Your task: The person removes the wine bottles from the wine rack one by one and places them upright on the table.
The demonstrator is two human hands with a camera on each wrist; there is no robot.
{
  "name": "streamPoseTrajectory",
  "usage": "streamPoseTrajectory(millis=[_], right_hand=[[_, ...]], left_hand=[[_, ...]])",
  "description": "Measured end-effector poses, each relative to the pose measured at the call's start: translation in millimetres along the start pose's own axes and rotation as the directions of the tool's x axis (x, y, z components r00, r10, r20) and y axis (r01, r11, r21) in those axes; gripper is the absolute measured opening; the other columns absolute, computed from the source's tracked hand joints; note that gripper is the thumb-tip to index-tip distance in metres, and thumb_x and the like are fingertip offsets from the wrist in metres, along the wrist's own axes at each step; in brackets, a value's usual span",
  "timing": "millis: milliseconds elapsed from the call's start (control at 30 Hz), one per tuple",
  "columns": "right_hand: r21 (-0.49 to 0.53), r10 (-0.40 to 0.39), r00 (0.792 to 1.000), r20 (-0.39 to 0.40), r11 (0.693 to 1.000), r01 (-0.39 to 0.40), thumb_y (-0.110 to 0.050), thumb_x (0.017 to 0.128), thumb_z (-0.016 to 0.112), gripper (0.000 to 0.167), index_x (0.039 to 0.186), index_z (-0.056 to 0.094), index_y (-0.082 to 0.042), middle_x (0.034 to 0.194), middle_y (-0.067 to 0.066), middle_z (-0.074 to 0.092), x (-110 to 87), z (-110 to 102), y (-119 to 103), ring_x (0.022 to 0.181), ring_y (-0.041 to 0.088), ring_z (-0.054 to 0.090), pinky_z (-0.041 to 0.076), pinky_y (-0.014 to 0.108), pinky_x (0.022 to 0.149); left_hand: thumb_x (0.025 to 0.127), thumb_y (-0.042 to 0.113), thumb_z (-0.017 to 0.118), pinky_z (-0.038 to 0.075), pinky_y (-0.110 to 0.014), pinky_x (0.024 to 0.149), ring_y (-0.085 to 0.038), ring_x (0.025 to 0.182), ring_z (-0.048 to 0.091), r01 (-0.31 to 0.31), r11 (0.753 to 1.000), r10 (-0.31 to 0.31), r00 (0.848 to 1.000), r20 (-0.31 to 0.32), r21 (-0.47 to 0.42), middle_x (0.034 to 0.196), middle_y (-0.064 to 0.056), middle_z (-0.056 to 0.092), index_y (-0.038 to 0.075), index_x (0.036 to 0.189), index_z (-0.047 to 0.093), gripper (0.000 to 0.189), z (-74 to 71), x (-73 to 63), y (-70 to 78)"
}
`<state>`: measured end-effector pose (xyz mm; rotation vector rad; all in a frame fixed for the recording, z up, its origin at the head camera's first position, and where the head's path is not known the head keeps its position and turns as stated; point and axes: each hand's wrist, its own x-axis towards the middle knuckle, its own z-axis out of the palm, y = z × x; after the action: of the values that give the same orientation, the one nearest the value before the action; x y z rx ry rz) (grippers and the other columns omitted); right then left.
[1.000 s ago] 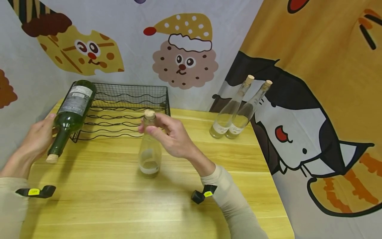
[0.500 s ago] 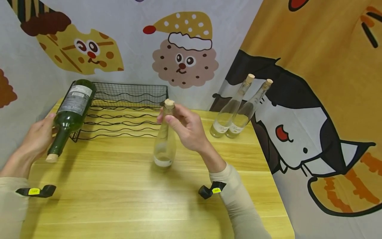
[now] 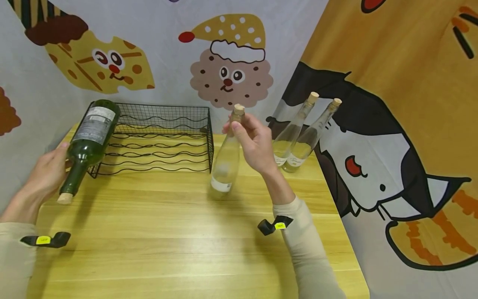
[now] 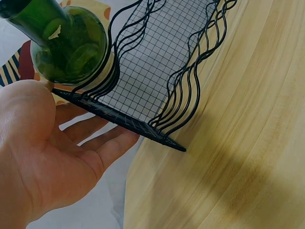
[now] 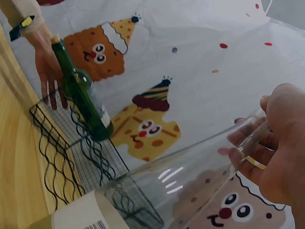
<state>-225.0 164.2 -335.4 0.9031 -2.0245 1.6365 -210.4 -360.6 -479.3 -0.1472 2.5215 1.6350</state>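
Note:
My right hand (image 3: 255, 145) pinches the neck of a clear glass bottle (image 3: 225, 166) stoppered with a cork (image 3: 239, 109). This bottle leans, its base toward the lower left and its white label near the bottom. On the left, a green corked wine bottle (image 3: 91, 131) lies across the top of the black wire wine rack (image 3: 164, 114), neck toward me. My left hand (image 3: 45, 172) rests against the rack's left end, under the green bottle. In the left wrist view the left hand's fingers (image 4: 116, 143) extend behind the rack's end panel, relaxed.
Two more corked clear bottles, one (image 3: 293, 128) beside the other (image 3: 311, 139), stand at the table's back right. The wooden table (image 3: 179, 249) meets a printed cloth backdrop (image 3: 168, 25) behind and at the right.
My right hand has carried the clear bottle rightward and back, from in front of the rack to past its right end. The left hand and green bottle stay put.

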Motion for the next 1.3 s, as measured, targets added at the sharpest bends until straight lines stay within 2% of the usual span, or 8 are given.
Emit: streamPoseTrajectory(millis=[300, 433, 533, 867, 1000, 1133, 1233, 1300], right_hand=[[-0.085, 0.056, 0.993, -0.108, 0.994, -0.065, -0.008, 0.116, 0.061, 0.022, 0.121, 0.070, 0.012, 0.108, 0.032, 0.077, 9.9, -14, 14, 0.094, 0.008, 0.073, 0.065, 0.024, 0.088], [-0.092, 0.090, 0.984, -0.156, 0.990, -0.105, -0.011, 0.117, 0.062, 0.025, 0.125, 0.070, 0.011, 0.111, 0.032, 0.077, 13.5, -19, 19, 0.094, 0.008, 0.073, 0.064, 0.023, 0.087], [-0.102, 0.103, 0.975, -0.197, 0.987, -0.125, -0.011, 0.117, 0.063, 0.025, 0.126, 0.070, 0.012, 0.114, 0.032, 0.077, 16.5, -24, 24, 0.095, 0.007, 0.075, 0.064, 0.022, 0.087], [-0.134, 0.156, 0.936, -0.316, 0.969, -0.206, -0.015, 0.117, 0.064, 0.027, 0.126, 0.070, 0.010, 0.114, 0.030, 0.077, 21.5, -43, 38, 0.095, 0.008, 0.074, 0.062, 0.020, 0.085], [-0.153, 0.156, 0.919, -0.361, 0.963, -0.224, -0.016, 0.117, 0.063, 0.030, 0.126, 0.070, 0.012, 0.114, 0.031, 0.077, 23.4, -51, 44, 0.095, 0.010, 0.074, 0.060, 0.019, 0.084], [-0.161, 0.166, 0.906, -0.390, 0.956, -0.245, -0.019, 0.118, 0.063, 0.031, 0.126, 0.070, 0.010, 0.115, 0.029, 0.077, 25.0, -57, 47, 0.100, 0.014, 0.075, 0.060, 0.021, 0.089], [-0.160, 0.181, 0.897, -0.403, 0.951, -0.264, -0.021, 0.118, 0.064, 0.030, 0.127, 0.070, 0.007, 0.116, 0.027, 0.077, 26.4, -61, 49, 0.102, 0.018, 0.075, 0.061, 0.023, 0.091], [-0.161, 0.188, 0.892, -0.410, 0.948, -0.273, -0.021, 0.118, 0.064, 0.031, 0.128, 0.070, 0.008, 0.117, 0.027, 0.077, 27.0, -63, 51, 0.103, 0.019, 0.075, 0.061, 0.023, 0.092]], left_hand=[[0.119, 0.059, 0.013, 0.052, 0.000, 0.079, -0.034, 0.170, 0.033, 0.008, 1.000, -0.008, 1.000, -0.003, 0.015, 0.187, -0.026, 0.014, -0.011, 0.175, 0.018, 0.090, -0.4, -1.1, 0.8], [0.119, 0.060, 0.011, 0.055, -0.015, 0.113, -0.054, 0.171, 0.016, 0.017, 1.000, -0.017, 1.000, 0.003, 0.018, 0.188, -0.026, 0.005, -0.007, 0.177, 0.013, 0.089, -0.1, -1.5, 2.5], [0.119, 0.062, 0.011, 0.039, -0.038, 0.134, -0.059, 0.170, 0.013, 0.022, 1.000, -0.022, 1.000, 0.004, 0.019, 0.189, -0.026, 0.001, -0.004, 0.179, 0.011, 0.089, 0.3, -1.9, 3.1], [0.119, 0.060, 0.011, 0.043, -0.025, 0.127, -0.061, 0.168, 0.015, 0.006, 0.999, -0.006, 1.000, 0.004, 0.038, 0.187, -0.031, 0.004, -0.008, 0.177, 0.014, 0.089, -0.4, -2.1, 3.7], [0.119, 0.059, 0.009, 0.031, -0.053, 0.136, -0.065, 0.167, 0.013, 0.012, 0.999, -0.012, 1.000, 0.007, 0.039, 0.186, -0.033, 0.001, -0.009, 0.177, 0.012, 0.089, 0.2, -3.0, 5.7], [0.119, 0.060, 0.008, 0.020, -0.080, 0.130, -0.067, 0.167, 0.009, 0.013, 1.000, -0.014, 1.000, 0.018, 0.017, 0.186, -0.033, -0.002, -0.009, 0.177, 0.008, 0.090, 0.6, -3.1, 7.0], [0.119, 0.059, 0.009, 0.049, -0.046, 0.133, -0.063, 0.168, 0.012, 0.005, 1.000, -0.005, 1.000, 0.020, 0.005, 0.187, -0.030, 0.002, -0.010, 0.177, 0.011, 0.090, 0.2, -1.5, 5.8], [0.120, 0.059, 0.010, 0.060, -0.015, 0.110, -0.059, 0.170, 0.015, -0.005, 1.000, 0.005, 1.000, 0.021, 0.002, 0.188, -0.027, 0.005, -0.011, 0.176, 0.014, 0.090, -0.2, 0.0, 4.7]])
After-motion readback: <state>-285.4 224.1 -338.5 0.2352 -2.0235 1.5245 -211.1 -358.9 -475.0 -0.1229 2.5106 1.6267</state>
